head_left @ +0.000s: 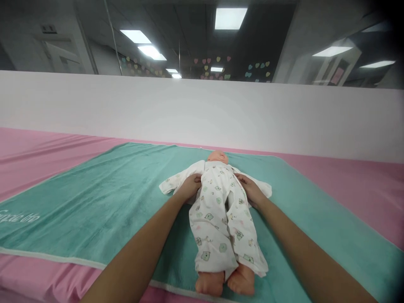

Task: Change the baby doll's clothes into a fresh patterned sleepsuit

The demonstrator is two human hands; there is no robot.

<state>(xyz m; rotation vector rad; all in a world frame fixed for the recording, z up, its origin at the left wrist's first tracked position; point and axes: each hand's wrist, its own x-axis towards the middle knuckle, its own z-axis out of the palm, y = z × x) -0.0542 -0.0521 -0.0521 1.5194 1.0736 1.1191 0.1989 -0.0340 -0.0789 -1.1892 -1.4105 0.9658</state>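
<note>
A baby doll (217, 157) lies on its back, head away from me and bare feet (210, 284) towards me. It wears a white long-sleeved top (196, 168) with both sleeves spread outwards. White printed baby trousers (217, 206) cover its legs and reach high up the trunk. My left hand (190, 186) is closed at the left side of the trousers, fingers bent against the cloth. On the opposite side, my right hand (251, 189) pinches the trousers' edge. The fingertips of both hands are partly hidden by fabric.
Under the doll is a teal towel (110, 202) with a pale border, spread over a pink sheet (41, 145). A white low wall (189, 109) stands behind, with dark glass (195, 38) above it reflecting ceiling lights and carrying heart-shaped stickers (218, 59).
</note>
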